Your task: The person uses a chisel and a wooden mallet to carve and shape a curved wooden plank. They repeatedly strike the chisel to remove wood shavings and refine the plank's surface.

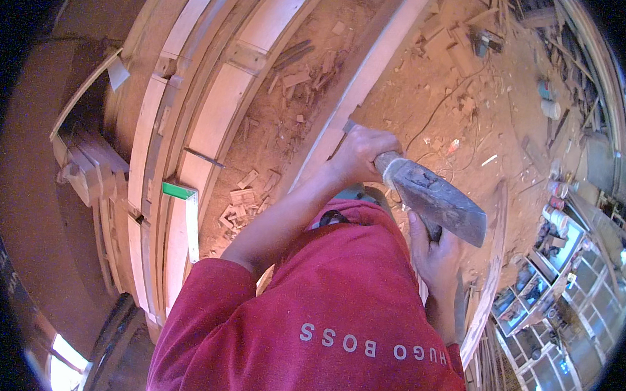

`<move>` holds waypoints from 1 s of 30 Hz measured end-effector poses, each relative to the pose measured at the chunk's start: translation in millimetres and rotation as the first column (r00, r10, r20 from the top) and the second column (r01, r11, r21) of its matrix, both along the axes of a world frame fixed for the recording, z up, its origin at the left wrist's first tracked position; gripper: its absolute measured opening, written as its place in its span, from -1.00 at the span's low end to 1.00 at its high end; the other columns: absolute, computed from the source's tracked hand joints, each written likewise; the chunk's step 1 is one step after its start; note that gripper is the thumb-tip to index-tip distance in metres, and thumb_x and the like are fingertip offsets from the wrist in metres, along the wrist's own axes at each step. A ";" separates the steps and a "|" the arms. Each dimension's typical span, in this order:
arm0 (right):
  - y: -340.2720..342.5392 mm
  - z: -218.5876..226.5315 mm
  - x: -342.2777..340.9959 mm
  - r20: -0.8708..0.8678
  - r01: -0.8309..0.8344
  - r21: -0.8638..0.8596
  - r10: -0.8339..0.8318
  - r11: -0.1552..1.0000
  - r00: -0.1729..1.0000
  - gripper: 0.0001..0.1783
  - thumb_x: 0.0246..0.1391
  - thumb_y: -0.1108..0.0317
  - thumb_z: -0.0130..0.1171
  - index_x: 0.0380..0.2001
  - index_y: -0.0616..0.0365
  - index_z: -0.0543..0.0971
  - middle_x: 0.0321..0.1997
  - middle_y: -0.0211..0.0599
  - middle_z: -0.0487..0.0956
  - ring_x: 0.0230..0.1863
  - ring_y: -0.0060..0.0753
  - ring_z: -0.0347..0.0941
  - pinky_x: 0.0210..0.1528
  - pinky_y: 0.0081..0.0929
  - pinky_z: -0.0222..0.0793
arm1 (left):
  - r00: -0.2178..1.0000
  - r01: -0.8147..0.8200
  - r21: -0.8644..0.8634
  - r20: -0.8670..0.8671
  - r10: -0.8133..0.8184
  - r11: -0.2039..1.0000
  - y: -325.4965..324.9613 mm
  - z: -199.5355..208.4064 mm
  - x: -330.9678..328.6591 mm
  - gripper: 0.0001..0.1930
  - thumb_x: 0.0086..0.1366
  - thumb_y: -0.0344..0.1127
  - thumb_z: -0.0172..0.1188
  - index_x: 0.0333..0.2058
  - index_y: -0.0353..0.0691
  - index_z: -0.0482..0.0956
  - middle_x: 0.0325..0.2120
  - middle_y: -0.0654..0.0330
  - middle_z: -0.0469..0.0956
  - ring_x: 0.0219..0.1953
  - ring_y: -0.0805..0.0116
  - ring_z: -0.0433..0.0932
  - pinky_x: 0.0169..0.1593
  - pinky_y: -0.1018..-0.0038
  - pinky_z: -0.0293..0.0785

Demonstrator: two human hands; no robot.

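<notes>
My left hand point(365, 154) is closed round a chisel point(385, 161), whose grey blade tip shows just past the fist, over a notch in a long timber beam point(377, 67). Its wooden handle end pokes out on the other side of the fist. Close against that end is the dark, broad metal head of a hatchet point(447, 203), with its wide edge pointing right. Below the head, my right hand point(436, 263) grips the hatchet's short handle, most of which is hidden. Whether hatchet and chisel touch I cannot tell.
Several long notched timbers point(209, 119) lie along the left, with a green and white try square point(180, 190) and a thin dark rod point(204, 157) on them. Wood offcuts point(241, 205) and a dark cable point(437, 107) lie on the dirt floor. Cans point(556, 196) stand far right.
</notes>
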State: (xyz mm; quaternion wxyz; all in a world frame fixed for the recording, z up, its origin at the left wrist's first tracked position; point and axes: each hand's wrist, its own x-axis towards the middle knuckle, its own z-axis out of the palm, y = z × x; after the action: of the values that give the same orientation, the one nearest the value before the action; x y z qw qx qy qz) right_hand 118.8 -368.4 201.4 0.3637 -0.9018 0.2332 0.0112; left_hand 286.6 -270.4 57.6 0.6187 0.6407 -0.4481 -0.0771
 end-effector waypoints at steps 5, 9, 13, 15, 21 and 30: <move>2.3 6.0 -6.9 0.232 0.018 0.037 -0.026 0.999 0.972 -0.73 0.05 0.45 0.25 -0.16 0.32 0.55 -0.15 -0.04 0.61 -0.14 -0.16 0.56 -0.06 -0.31 0.43 | 0.999 0.040 0.024 0.012 -0.040 0.999 4.2 6.0 3.6 -0.77 -0.15 -0.27 0.41 -0.52 -0.11 0.53 -0.64 0.17 0.50 -0.56 0.17 0.56 -0.51 0.32 0.41; 3.4 3.8 -14.5 0.250 0.093 0.100 -0.116 0.991 0.961 -0.78 0.02 0.49 0.26 -0.23 0.33 0.60 -0.20 -0.04 0.65 -0.16 -0.18 0.61 -0.09 -0.32 0.48 | 0.999 -0.032 -0.003 -0.011 0.032 0.999 7.4 2.7 16.9 -0.80 -0.13 -0.27 0.38 -0.52 -0.08 0.53 -0.63 0.20 0.51 -0.56 0.17 0.55 -0.53 0.30 0.40; -4.2 -10.9 -36.1 0.188 0.138 0.085 -0.151 0.987 0.970 -0.75 0.04 0.47 0.25 -0.19 0.34 0.55 -0.23 -0.09 0.62 -0.22 -0.26 0.56 -0.15 -0.38 0.44 | 0.996 0.077 0.015 0.032 -0.078 0.997 5.7 21.7 7.9 -0.77 -0.16 -0.24 0.37 -0.53 -0.08 0.50 -0.65 0.22 0.49 -0.58 0.16 0.54 -0.54 0.27 0.39; -9.1 -14.5 -37.4 0.217 0.089 0.025 -0.092 0.996 0.972 -0.74 0.11 0.48 0.18 -0.14 0.33 0.46 -0.39 -0.22 0.58 -0.45 -0.50 0.46 -0.39 -0.56 0.36 | 0.991 0.110 0.042 0.066 -0.113 0.993 -2.9 12.2 -8.8 -0.77 -0.16 -0.22 0.37 -0.53 -0.08 0.50 -0.65 0.22 0.48 -0.58 0.15 0.54 -0.54 0.27 0.39; -6.8 -25.1 -39.0 0.276 0.184 -0.043 -0.165 0.982 0.947 -0.72 0.15 0.52 0.13 -0.09 0.33 0.36 -0.51 -0.29 0.52 -0.56 -0.62 0.42 -0.52 -0.66 0.32 | 0.987 0.149 0.053 0.046 -0.152 0.987 -19.2 -4.6 -19.4 -0.78 -0.13 -0.22 0.35 -0.52 -0.07 0.50 -0.65 0.22 0.47 -0.57 0.16 0.53 -0.53 0.27 0.39; -2.1 -33.2 -45.4 0.231 0.366 0.223 -0.413 0.904 0.881 -0.65 -0.01 0.42 0.33 -0.16 0.33 0.52 -0.25 -0.12 0.61 -0.24 -0.24 0.55 -0.14 -0.35 0.45 | 0.989 0.136 0.047 0.057 -0.138 0.990 -18.3 -9.2 -10.1 -0.81 -0.15 -0.28 0.34 -0.50 -0.08 0.53 -0.63 0.21 0.50 -0.57 0.17 0.54 -0.54 0.29 0.39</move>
State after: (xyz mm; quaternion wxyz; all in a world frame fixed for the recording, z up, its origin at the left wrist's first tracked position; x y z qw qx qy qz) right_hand 73.4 -370.5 168.2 0.4638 -0.7940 0.3561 -0.1662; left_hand 276.5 -288.7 48.4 0.5841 0.6236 -0.5079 -0.1098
